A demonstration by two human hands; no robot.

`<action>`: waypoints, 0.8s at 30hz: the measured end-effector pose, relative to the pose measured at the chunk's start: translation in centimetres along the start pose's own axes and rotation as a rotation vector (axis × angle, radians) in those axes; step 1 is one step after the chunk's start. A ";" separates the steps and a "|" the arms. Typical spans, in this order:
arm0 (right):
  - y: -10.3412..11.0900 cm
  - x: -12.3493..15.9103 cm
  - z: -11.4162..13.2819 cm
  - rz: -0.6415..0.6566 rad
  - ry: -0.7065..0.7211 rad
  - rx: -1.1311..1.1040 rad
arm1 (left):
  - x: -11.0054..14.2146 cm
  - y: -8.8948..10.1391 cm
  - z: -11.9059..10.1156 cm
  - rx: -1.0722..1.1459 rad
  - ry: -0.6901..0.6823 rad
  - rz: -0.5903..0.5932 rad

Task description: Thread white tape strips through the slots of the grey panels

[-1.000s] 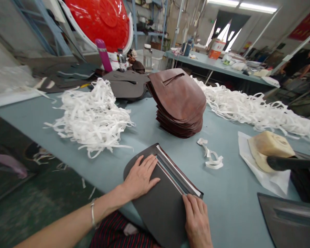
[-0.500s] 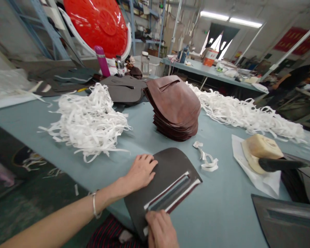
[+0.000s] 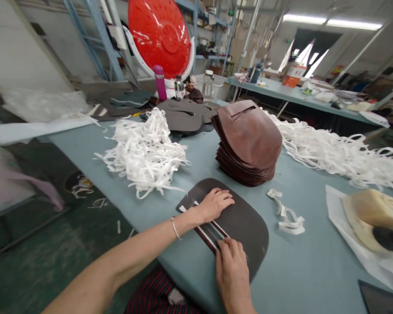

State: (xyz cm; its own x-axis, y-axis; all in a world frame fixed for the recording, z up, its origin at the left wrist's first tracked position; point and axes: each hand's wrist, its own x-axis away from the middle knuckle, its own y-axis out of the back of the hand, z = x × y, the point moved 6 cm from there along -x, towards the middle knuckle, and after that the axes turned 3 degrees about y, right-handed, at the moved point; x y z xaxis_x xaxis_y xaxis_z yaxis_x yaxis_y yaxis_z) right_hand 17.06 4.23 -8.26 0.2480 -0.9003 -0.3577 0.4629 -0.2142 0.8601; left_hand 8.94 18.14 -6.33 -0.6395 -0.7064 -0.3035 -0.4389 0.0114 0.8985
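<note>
A dark rounded leather piece [image 3: 245, 224] lies flat near the front edge of the grey-blue table [image 3: 314, 270]. A slot edged with white and red strips [image 3: 207, 229] runs across its near-left part. My left hand [image 3: 214, 204] rests flat on the piece over the slot, fingers stretched out. My right hand [image 3: 231, 266] presses down at the slot's near end, fingers curled together on the strip. A short curl of white strip [image 3: 286, 216] lies on the table to the right of the piece.
A stack of brown leather pieces [image 3: 249, 146] stands behind the dark piece. Heaps of white strips lie at left [image 3: 144, 152] and back right [image 3: 340, 152]. Dark leather pieces [image 3: 183, 115], bottles and a red basin [image 3: 160, 35] sit at the back. A yellowish block on white paper [image 3: 370, 213] is at right.
The dark piece has been turned on the table, so the slot now sits at its near-left side. My left hand moved onto the slot. The view shifted left.
</note>
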 end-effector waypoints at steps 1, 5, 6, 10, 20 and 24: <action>0.0 -1.0 0.1 -0.011 -0.020 -0.070 | 0.7 1.1 0.0 0.014 0.035 -0.057; -1.6 -6.6 0.9 0.062 -0.212 -0.514 | 5.9 7.1 1.1 0.056 0.258 -0.405; -2.7 -8.1 1.3 0.120 -0.317 -0.673 | 7.5 8.4 1.7 0.022 0.333 -0.469; -8.0 -12.5 4.2 0.265 -0.800 -1.372 | 12.2 11.0 4.5 -0.215 0.556 -0.489; -5.8 -9.8 4.6 0.176 -0.702 -1.401 | 14.4 10.1 9.2 -0.441 0.532 -0.281; -2.9 -6.1 4.6 0.179 -0.569 -1.159 | 13.2 10.0 9.5 -0.411 0.522 -0.310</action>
State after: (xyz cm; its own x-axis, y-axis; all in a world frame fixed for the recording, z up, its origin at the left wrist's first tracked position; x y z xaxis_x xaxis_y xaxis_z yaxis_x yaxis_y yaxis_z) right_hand 10.29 8.57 -6.90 0.1217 -0.9766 0.1774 0.9925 0.1174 -0.0346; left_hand -9.91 15.61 -4.34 -0.0958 -0.8803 -0.4646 -0.2128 -0.4379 0.8735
